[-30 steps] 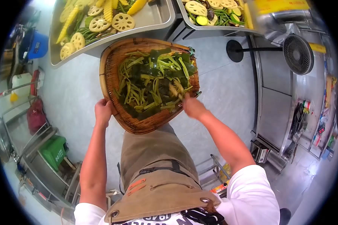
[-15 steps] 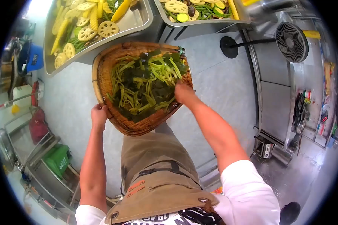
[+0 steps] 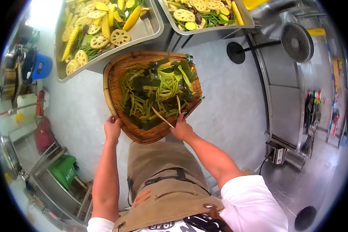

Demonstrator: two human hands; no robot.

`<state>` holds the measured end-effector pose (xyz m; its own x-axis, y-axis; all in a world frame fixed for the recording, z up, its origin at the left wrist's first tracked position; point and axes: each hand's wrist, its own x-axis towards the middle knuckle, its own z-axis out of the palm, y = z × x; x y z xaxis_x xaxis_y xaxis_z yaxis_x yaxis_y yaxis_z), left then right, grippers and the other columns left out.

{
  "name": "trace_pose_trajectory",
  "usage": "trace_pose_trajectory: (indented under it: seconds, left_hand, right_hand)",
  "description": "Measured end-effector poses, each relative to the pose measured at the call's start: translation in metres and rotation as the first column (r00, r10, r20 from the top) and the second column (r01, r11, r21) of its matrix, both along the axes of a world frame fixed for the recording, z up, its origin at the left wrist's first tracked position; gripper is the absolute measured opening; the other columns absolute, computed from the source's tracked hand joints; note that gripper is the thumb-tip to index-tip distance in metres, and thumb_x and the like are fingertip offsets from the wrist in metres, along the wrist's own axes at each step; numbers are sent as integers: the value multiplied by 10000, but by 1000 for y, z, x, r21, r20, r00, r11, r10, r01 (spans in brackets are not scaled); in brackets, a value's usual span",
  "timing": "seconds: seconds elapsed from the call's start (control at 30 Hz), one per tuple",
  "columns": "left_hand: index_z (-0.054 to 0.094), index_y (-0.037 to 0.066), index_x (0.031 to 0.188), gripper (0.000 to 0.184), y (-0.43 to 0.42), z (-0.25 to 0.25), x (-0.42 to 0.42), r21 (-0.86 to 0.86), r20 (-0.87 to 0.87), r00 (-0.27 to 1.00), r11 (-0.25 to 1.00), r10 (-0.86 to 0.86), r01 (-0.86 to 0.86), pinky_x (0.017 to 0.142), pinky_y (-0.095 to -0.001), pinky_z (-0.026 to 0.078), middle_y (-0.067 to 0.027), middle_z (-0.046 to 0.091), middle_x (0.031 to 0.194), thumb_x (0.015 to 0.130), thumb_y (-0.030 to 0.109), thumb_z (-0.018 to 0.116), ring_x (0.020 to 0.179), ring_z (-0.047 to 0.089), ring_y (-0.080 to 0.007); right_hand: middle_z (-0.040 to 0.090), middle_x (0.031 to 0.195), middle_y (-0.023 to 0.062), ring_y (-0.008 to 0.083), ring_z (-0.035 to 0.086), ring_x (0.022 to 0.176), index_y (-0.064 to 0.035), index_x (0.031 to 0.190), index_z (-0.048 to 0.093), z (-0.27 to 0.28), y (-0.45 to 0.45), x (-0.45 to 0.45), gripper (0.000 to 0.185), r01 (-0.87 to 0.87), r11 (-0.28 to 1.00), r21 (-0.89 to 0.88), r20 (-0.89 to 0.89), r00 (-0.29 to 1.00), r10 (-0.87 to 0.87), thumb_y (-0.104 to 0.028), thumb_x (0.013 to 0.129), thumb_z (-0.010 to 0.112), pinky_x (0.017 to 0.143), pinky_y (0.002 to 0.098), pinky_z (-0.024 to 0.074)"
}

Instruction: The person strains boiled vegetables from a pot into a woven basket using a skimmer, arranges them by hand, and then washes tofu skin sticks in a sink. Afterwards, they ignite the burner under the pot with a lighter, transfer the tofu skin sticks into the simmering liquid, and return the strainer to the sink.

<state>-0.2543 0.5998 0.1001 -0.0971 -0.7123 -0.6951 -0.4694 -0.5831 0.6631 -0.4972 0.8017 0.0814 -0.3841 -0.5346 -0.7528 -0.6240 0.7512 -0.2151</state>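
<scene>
Nearest you is your brown apron [image 3: 167, 197], with a white sleeve [image 3: 251, 193] at the right. Beyond it, your left hand [image 3: 113, 129] has its fingers clamped on the near left rim of the woven basket [image 3: 115, 71]. Your right hand [image 3: 183, 130] is at the basket's near right edge, its fingers closed on the lower ends of two slender pale pieces [image 3: 162, 117]. These spread apart from your grip over the food, one leaning far left, the other pointing away from you; you cannot tell whether they join inside your hand.

The basket is in front of you above the grey floor [image 3: 228, 96], its wide rounded side to the left. Light green stalks [image 3: 167, 86] are heaped in it, thickest towards the far right, among dark green sheets [image 3: 147, 82].

To the left is a green container [image 3: 64, 171], and farther off a blue bucket [image 3: 42, 67]. Just past the basket, the far left tray [image 3: 158, 35] holds lotus slices [image 3: 120, 37] and yellow crinkle-cut pieces [image 3: 105, 30]. The far right tray [image 3: 224, 27] holds more lotus slices, green beans and round green-rimmed slices [image 3: 190, 26]. Farther right is a black fan [image 3: 297, 42].
</scene>
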Motion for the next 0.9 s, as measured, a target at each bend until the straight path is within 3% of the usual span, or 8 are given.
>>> trace_pose_trajectory:
  seconds: [0.1, 0.23, 0.43, 0.5, 0.53, 0.63, 0.77, 0.9]
  left_hand:
    - [503, -118, 1155, 389, 3, 0, 5, 32, 25, 995, 995, -96, 95, 779, -274, 453, -144, 641, 961, 812, 62, 539, 862, 592, -173]
    - [480, -128, 1181, 423, -2, 9, 15, 49, 15, 982, 981, -187, 186, 809, -280, 450, -165, 637, 1017, 810, 63, 545, 920, 598, -187]
    - [481, -130, 1176, 437, -10, 5, 25, 40, -51, 953, 952, -300, 302, 811, -278, 450, -171, 637, 1023, 804, 83, 567, 923, 601, -198]
    - [505, -88, 1181, 451, -13, 4, 25, 26, -42, 936, 936, -350, 351, 668, -259, 436, -120, 626, 993, 794, 131, 582, 783, 547, -140]
    - [517, -67, 1184, 459, -14, 6, 24, 19, -37, 926, 927, -375, 375, 597, -249, 430, -94, 621, 978, 789, 155, 590, 712, 520, -112]
    - [514, -111, 1119, 402, -12, 9, 20, 27, 36, 908, 909, -417, 416, 764, -276, 449, -153, 652, 951, 788, 105, 587, 852, 597, -176]
    - [522, -97, 1106, 400, -6, 7, 15, 2, 74, 906, 908, -418, 419, 666, -264, 439, -109, 639, 855, 773, 115, 587, 770, 565, -145]
    - [503, -84, 1132, 443, -6, -5, 24, 53, 86, 911, 915, -403, 400, 546, -252, 417, -76, 591, 805, 772, 158, 592, 717, 531, -131]
  right_hand:
    - [526, 1064, 367, 438, 593, 909, 145, 1356, 25, 2, -10, -1, 970, 28, 997, 65, 67, 997, -33, -370, 795, 626, 773, 449, 497]
    - [592, 999, 299, 395, 613, 882, 143, 1369, 58, -9, -16, -5, 1003, -35, 994, 103, 6, 999, 35, -434, 777, 626, 751, 435, 504]
    - [587, 1108, 233, 322, 599, 996, 113, 1391, 67, -1, -29, -2, 1021, -45, 967, 251, -63, 996, 63, -463, 764, 630, 802, 409, 490]
    - [583, 1117, 232, 321, 598, 999, 113, 1392, 67, -3, -29, 0, 1024, -16, 969, 248, -88, 995, 39, -464, 763, 633, 809, 405, 488]
    - [575, 1137, 230, 311, 594, 1015, 113, 1392, 76, -2, -28, 1, 1017, 17, 965, 262, -84, 996, 5, -456, 762, 637, 819, 399, 484]
    - [571, 1147, 228, 304, 595, 1013, 113, 1392, 68, 6, -21, 8, 1010, 99, 970, 221, -136, 988, -69, -448, 768, 631, 822, 395, 483]
    - [537, 1188, 226, 324, 575, 1040, 86, 1403, 43, 20, 3, 14, 994, 199, 954, 224, -109, 978, -178, -455, 791, 608, 850, 404, 474]
    - [428, 1298, 253, 368, 521, 1105, 61, 1407, 102, 37, 59, 37, 950, 374, 925, 69, -91, 926, -367, -457, 790, 604, 891, 419, 451]
